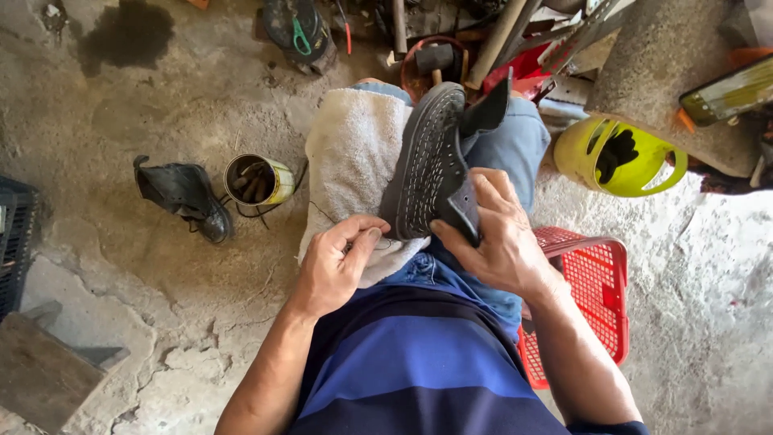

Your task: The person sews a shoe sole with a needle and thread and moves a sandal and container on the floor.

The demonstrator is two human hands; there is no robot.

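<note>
A dark shoe lies sole-up on my lap, resting on a white towel spread over my jeans. My right hand grips the shoe at its heel end, thumb on the sole edge. My left hand is beside the heel with its fingers pinched together on something thin, possibly a needle or thread; I cannot tell which.
A second black shoe lies on the concrete floor at the left beside a tin can of tools. A red plastic basket stands at my right, a yellow cut jug behind it. Tools clutter the far edge; a black crate stands far left.
</note>
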